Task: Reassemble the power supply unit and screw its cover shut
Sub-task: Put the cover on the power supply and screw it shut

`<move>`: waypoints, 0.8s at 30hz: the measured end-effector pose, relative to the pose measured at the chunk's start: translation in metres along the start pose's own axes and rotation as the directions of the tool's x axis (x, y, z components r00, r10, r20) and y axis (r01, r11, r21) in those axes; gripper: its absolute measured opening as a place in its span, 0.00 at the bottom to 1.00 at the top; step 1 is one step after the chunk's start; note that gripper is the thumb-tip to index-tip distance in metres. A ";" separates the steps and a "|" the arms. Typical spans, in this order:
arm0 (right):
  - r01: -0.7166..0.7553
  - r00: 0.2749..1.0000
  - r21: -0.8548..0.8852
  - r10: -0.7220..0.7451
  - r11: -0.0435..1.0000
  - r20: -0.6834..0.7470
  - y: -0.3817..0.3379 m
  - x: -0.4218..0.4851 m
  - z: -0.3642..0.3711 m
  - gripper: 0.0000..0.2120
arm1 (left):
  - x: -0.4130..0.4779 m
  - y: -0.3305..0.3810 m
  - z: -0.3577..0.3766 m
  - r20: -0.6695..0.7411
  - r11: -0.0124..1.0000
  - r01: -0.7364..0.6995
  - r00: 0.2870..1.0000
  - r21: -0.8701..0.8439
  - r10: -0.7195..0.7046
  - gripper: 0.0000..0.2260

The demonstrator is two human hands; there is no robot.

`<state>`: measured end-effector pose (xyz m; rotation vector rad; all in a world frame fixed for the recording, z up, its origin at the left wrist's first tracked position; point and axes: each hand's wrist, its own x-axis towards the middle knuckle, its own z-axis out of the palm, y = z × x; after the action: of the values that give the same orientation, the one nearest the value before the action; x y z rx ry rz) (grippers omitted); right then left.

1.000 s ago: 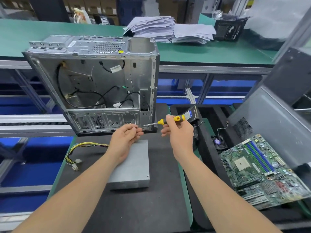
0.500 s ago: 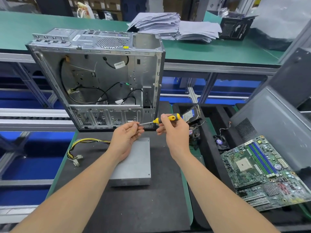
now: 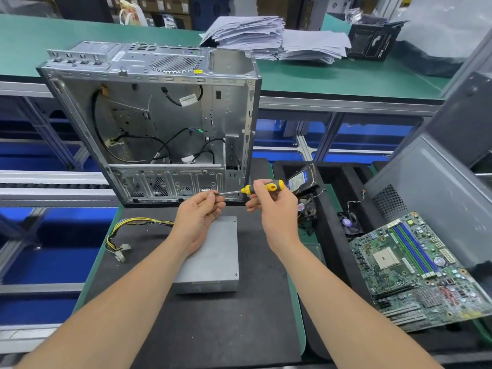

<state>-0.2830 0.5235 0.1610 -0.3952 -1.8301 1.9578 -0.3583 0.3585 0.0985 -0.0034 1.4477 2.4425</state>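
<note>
The hands have barely moved since a second ago — right hand [image 3: 274, 206] gripping the screwdriver [image 3: 262, 187], left hand [image 3: 198, 211] pinching what seems a screw [image 3: 217, 193] at its tip — and the power supply unit [image 3: 213, 262] lies just below them, lower centre, lengthwise up the frame, nearer the left.

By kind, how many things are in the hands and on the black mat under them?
Screwdriver, in the right hand: 1
Screw, in the left hand: 1
Power supply unit: 1
Cable bundle: 1
Computer case: 1
Total: 5
</note>
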 end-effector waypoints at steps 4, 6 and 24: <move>-0.007 1.000 0.035 0.007 0.999 0.013 0.000 -0.002 0.001 0.06 | 0.000 0.000 -0.001 -0.001 1.000 0.004 1.000 -0.014 -0.004 0.06; -0.004 1.000 0.036 0.003 0.999 0.014 0.000 -0.002 0.002 0.06 | 0.000 0.000 -0.001 0.006 1.000 0.006 1.000 -0.013 -0.006 0.06; 0.174 0.983 -0.262 -0.153 0.949 0.101 -0.030 0.014 -0.010 0.12 | -0.006 0.016 0.010 0.277 0.459 -0.362 0.929 0.811 0.244 0.07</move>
<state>-0.2867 0.5400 0.1914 -0.2399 -2.1172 1.6395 -0.3550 0.3578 0.1181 0.6672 2.6137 1.5789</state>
